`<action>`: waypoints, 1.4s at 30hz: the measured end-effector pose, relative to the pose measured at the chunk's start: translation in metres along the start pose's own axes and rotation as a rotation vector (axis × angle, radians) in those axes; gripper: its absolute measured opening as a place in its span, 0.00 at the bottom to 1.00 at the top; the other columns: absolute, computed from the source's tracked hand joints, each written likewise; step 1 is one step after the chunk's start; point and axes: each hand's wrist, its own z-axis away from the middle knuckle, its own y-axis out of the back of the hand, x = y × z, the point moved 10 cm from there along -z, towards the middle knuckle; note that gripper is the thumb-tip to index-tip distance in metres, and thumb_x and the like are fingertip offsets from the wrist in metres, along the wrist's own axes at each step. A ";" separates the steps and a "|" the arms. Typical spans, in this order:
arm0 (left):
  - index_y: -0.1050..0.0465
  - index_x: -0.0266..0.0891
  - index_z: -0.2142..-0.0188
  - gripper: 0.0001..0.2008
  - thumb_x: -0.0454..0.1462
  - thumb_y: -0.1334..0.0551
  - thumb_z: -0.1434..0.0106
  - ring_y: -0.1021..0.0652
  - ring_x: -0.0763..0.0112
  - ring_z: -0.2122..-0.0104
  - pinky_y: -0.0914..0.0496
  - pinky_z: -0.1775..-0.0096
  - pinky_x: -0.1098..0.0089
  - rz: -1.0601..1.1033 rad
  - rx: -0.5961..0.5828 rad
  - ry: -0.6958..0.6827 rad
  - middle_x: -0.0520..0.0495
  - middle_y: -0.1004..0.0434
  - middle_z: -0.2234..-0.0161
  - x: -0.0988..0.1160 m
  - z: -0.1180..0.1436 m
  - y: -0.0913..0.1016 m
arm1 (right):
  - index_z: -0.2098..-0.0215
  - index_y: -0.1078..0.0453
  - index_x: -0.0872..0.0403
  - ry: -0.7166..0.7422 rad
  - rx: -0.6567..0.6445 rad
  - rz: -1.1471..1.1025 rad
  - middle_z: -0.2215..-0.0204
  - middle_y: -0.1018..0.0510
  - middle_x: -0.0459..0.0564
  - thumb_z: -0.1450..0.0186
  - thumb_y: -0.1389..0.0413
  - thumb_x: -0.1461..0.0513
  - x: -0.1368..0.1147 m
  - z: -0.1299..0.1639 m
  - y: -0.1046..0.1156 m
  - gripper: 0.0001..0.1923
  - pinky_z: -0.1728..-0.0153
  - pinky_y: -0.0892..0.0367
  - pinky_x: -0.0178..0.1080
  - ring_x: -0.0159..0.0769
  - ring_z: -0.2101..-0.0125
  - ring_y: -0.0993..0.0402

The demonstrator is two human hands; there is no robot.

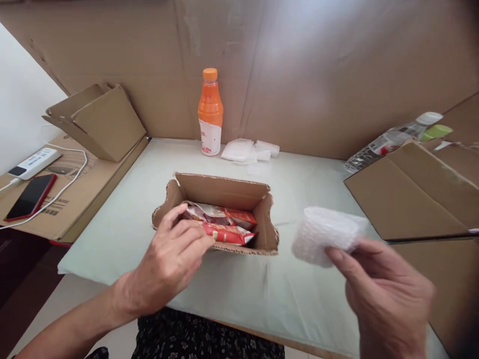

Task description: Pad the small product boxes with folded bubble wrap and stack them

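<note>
- The left hand [170,262] rests on the near rim of the box [219,192], fingers curled over the edge and touching the snack packets [224,224] inside; it grips nothing that I can see.
- The right hand [387,296] pinches a folded wad of bubble wrap [324,232] between thumb and fingers, held above the counter [123,234], just right of the box.
- As I judge it, the packets are already in the box; the wrap is still outside, and the box stands open.
- Beyond the hands stands an orange bottle [210,112], with more wrap pieces [249,149] beside it.
- Far left of the left hand lie a phone [32,195] and a power strip [33,163]; flat cardboard [409,197] lies beyond the right hand.
</note>
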 end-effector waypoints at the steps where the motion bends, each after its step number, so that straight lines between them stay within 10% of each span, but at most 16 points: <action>1: 0.27 0.43 0.53 0.17 0.25 0.42 0.38 0.20 0.64 0.54 0.41 0.34 0.47 0.004 -0.011 0.003 0.49 0.18 0.60 0.006 0.007 0.004 | 0.61 0.21 0.46 0.093 0.002 0.041 0.65 0.18 0.49 0.41 0.31 0.54 -0.027 -0.008 -0.003 0.10 0.67 0.26 0.42 0.40 0.66 0.22; 7: 0.27 0.41 0.52 0.15 0.26 0.38 0.37 0.20 0.62 0.52 0.42 0.34 0.45 -0.048 0.117 0.116 0.48 0.18 0.60 -0.009 0.035 0.026 | 0.67 0.24 0.47 0.605 -0.435 0.443 0.68 0.21 0.46 0.30 0.43 0.52 -0.145 -0.030 -0.105 0.12 0.63 0.32 0.40 0.33 0.68 0.25; 13: 0.27 0.41 0.54 0.13 0.27 0.38 0.37 0.20 0.64 0.54 0.38 0.36 0.47 0.005 0.209 0.145 0.48 0.19 0.60 -0.017 0.048 0.019 | 0.77 0.29 0.54 0.723 -0.929 0.810 0.78 0.23 0.51 0.36 0.39 0.61 -0.106 -0.002 -0.237 0.12 0.68 0.34 0.42 0.38 0.75 0.25; 17: 0.27 0.45 0.52 0.17 0.26 0.37 0.38 0.21 0.60 0.50 0.37 0.36 0.45 0.019 0.258 0.173 0.48 0.20 0.59 -0.015 0.050 0.020 | 0.84 0.34 0.52 0.667 -1.127 0.857 0.85 0.27 0.49 0.41 0.34 0.63 -0.075 0.015 -0.284 0.17 0.74 0.37 0.37 0.38 0.78 0.26; 21: 0.33 0.48 0.41 0.30 0.29 0.32 0.41 0.33 0.50 0.37 0.39 0.35 0.42 -0.005 0.413 0.315 0.41 0.31 0.41 -0.027 0.067 0.033 | 0.75 0.26 0.52 0.650 -1.039 0.825 0.78 0.21 0.48 0.40 0.36 0.62 -0.092 -0.006 -0.235 0.06 0.74 0.36 0.38 0.39 0.76 0.25; 24: 0.40 0.49 0.35 0.34 0.32 0.33 0.38 0.36 0.51 0.34 0.39 0.35 0.46 0.098 0.463 0.515 0.40 0.40 0.34 -0.053 0.095 0.024 | 0.55 0.23 0.48 0.563 -0.595 0.688 0.64 0.16 0.48 0.31 0.44 0.57 -0.110 -0.040 -0.131 0.10 0.72 0.32 0.37 0.35 0.72 0.24; 27: 0.39 0.49 0.35 0.30 0.36 0.35 0.35 0.34 0.54 0.35 0.37 0.35 0.49 0.343 0.391 0.744 0.41 0.38 0.35 -0.082 0.130 -0.015 | 0.53 0.24 0.47 0.318 -0.351 0.600 0.64 0.16 0.49 0.31 0.44 0.53 -0.067 -0.033 -0.051 0.12 0.77 0.32 0.35 0.35 0.72 0.25; 32: 0.35 0.44 0.39 0.27 0.45 0.35 0.35 0.27 0.56 0.41 0.32 0.39 0.52 0.759 0.258 0.986 0.40 0.32 0.40 -0.105 0.162 -0.084 | 0.38 0.33 0.50 0.082 -0.682 0.310 0.43 0.24 0.57 0.38 0.37 0.48 0.015 0.051 -0.111 0.33 0.54 0.25 0.49 0.51 0.50 0.23; 36: 0.32 0.41 0.45 0.25 0.47 0.34 0.38 0.24 0.60 0.49 0.28 0.44 0.57 0.810 0.296 1.014 0.43 0.26 0.47 -0.123 0.125 -0.096 | 0.39 0.32 0.50 -0.006 -0.626 0.127 0.43 0.24 0.56 0.38 0.36 0.52 0.027 0.043 -0.156 0.31 0.44 0.32 0.51 0.51 0.44 0.28; 42: 0.32 0.39 0.43 0.27 0.47 0.34 0.40 0.24 0.58 0.47 0.28 0.46 0.59 1.016 0.188 0.792 0.41 0.25 0.46 -0.088 0.025 -0.143 | 0.42 0.30 0.56 -0.126 -0.274 0.208 0.44 0.25 0.60 0.40 0.35 0.50 0.061 0.040 -0.063 0.32 0.43 0.33 0.54 0.55 0.42 0.31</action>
